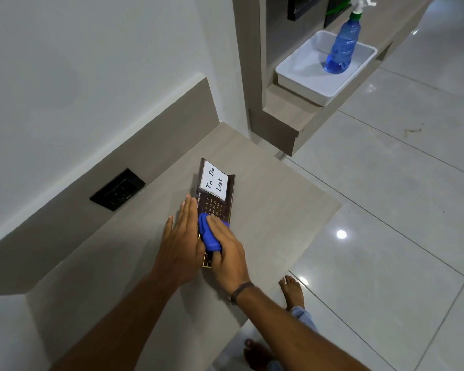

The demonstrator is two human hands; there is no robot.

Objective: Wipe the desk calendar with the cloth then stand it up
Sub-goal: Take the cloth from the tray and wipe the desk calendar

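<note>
A dark desk calendar lies flat on the grey desk, with a white "To Do List" pad at its far end. My right hand presses a bunched blue cloth onto the calendar's near half. My left hand lies flat with fingers together along the calendar's left edge, touching the desk. The near end of the calendar is partly hidden under both hands.
A black wall socket sits in the desk's back panel at left. Farther back, a white tray on a shelf holds a blue spray bottle. The desk's right edge drops to a tiled floor, where bare feet show.
</note>
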